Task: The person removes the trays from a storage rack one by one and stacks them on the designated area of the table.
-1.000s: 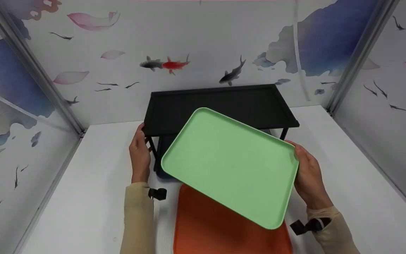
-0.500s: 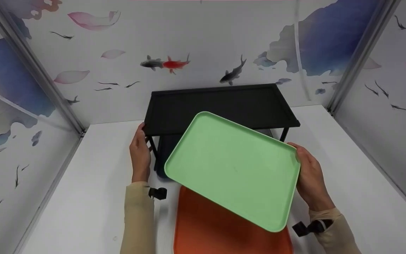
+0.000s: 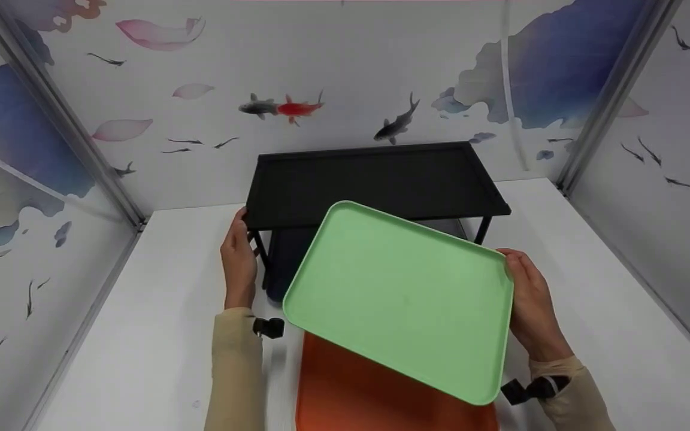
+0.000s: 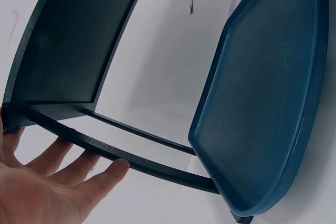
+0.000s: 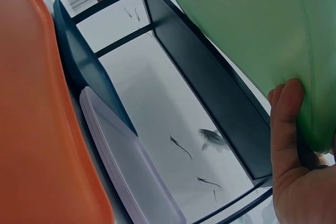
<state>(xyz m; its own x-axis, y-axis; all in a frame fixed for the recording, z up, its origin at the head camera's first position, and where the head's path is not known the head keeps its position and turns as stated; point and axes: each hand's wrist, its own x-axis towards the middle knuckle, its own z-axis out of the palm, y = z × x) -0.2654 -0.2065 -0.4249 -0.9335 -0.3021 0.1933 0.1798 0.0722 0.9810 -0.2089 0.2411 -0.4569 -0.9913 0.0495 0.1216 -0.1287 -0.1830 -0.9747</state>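
Observation:
My right hand [image 3: 533, 305] grips the light green tray [image 3: 405, 299] by its right edge, fingers underneath it. The tray hangs tilted in front of a black two-tier rack [image 3: 375, 182], above an orange tray [image 3: 357, 383]. At the rack's front left corner, my left hand [image 3: 239, 260] holds the frame; in the left wrist view its fingers [image 4: 107, 177] lie against the leg. A dark blue tray [image 4: 257, 98] sits on the lower level. Beside it a pale lavender tray [image 5: 134, 161] shows in the right wrist view, partly overlapped by the orange one.
The white table [image 3: 141, 335] extends on both sides of the rack. Behind it stands a white wall [image 3: 339, 54] painted with fish and petals. Metal posts [image 3: 614, 96] mark the corners of the booth.
My right hand has moved slightly down and to the right with the green tray, uncovering more of the rack's top. The left hand stays at the rack's corner.

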